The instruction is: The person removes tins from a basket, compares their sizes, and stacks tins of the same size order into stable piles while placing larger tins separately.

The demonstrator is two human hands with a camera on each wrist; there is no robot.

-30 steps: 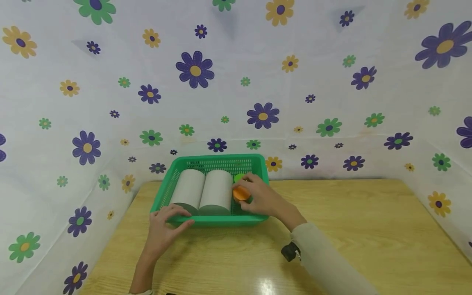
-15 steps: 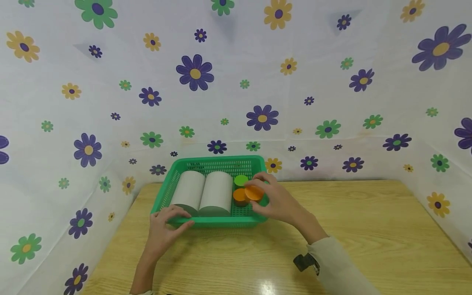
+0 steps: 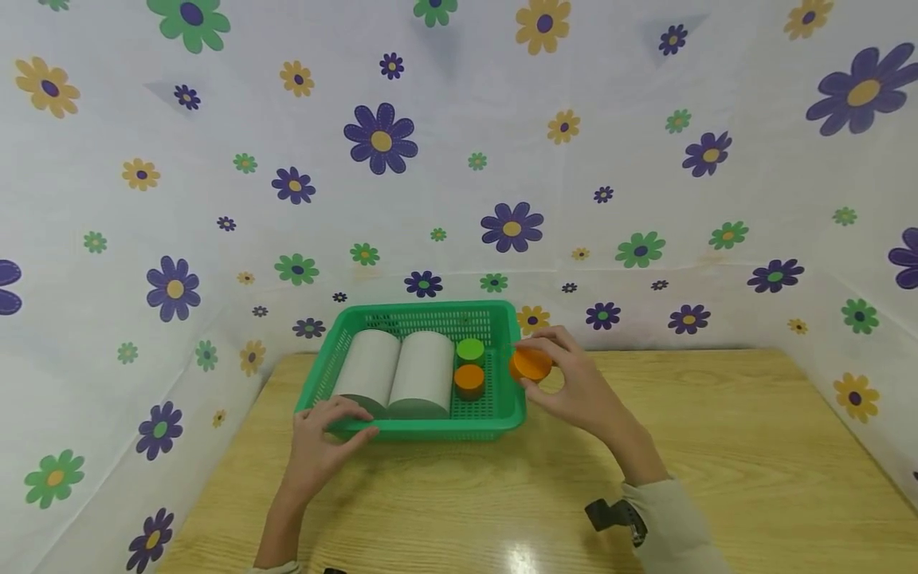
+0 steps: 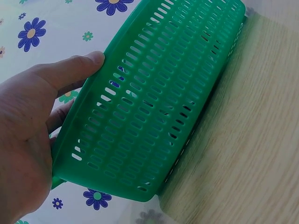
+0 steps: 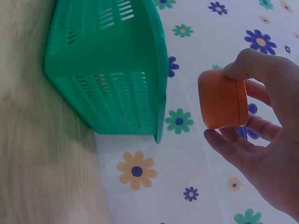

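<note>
We count one flowered cloth (image 3: 445, 191), one wooden table (image 3: 746, 430), one green basket (image 3: 423, 426), two hands, two white cylinders (image 3: 366, 367) and three tubs. In the head view, the basket's long side runs 9 to 3; the cylinders lie inside toward 9 o'clock, long axes near 12 to 6. Left hand (image 3: 319, 442) at 8 o'clock, gripping the basket's rim; right hand (image 3: 581, 391) at 3 o'clock, pinching the orange tub (image 5: 219, 100). We place that tub by the rim at 3 o'clock, above rim level and apart from it. We note smooth plain sides, rounded lower edge, a thin seam near one end. In the right wrist view that end faces 3 o'clock; squat, wider across than along. In the basket, toward 3: a second orange one (image 3: 469, 383) and a green one (image 3: 470, 351).
</note>
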